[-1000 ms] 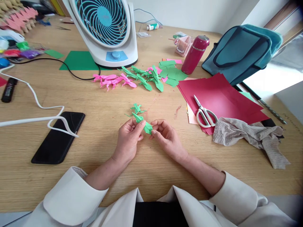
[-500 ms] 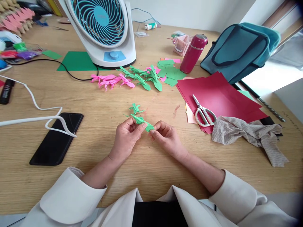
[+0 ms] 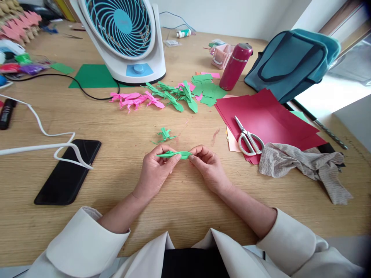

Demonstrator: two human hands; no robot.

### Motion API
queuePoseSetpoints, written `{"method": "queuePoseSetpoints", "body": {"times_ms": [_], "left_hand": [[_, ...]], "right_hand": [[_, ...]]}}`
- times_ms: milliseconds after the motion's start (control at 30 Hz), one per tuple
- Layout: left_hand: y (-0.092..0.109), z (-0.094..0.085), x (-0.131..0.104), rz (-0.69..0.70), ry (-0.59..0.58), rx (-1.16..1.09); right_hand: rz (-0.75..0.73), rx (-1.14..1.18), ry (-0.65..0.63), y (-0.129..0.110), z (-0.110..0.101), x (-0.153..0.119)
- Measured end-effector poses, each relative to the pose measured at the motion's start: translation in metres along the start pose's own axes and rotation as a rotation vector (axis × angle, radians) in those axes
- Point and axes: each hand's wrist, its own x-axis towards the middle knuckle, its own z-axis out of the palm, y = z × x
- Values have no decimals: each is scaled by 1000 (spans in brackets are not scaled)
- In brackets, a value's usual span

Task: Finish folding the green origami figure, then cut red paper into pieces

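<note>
Between my two hands is a folded piece of green paper (image 3: 183, 155), long and narrow, lying nearly level. My left hand (image 3: 155, 168) pinches its left and middle part between thumb and fingers. At its right end, the thumb and forefinger of my right hand (image 3: 210, 168) close on the tip. Just beyond them on the table lies a small green paper figure (image 3: 165, 134) with thin legs. Farther back, several folded green paper pieces (image 3: 174, 92) are heaped beside several pink paper ones (image 3: 135, 100).
A white fan (image 3: 139, 69) stands at the back. To the right are red paper sheets (image 3: 269, 116) with scissors (image 3: 249, 137) on them, a crumpled cloth (image 3: 298, 162), a red flask (image 3: 234, 67) and a teal bag (image 3: 290, 65). A black phone (image 3: 66, 173) lies left under a white cable.
The green folded paper has turned from a slant to nearly level. My right hand's fingers have risen slightly with its right end; my left hand still pinches it.
</note>
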Motion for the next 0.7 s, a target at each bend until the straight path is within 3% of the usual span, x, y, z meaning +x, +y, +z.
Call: {"method": "queuePoseSetpoints", "body": {"times_ms": [267,433,700], "left_hand": [[10,3,-3,100,-8,207],[6,2,-4,194,-1,290],[9,0,-4,240,-26,376]], "right_hand": [[4,87,21,0,-1,0],[14,83,35,0,-1,1],[36,51,-49,-5,-3,2]]}}
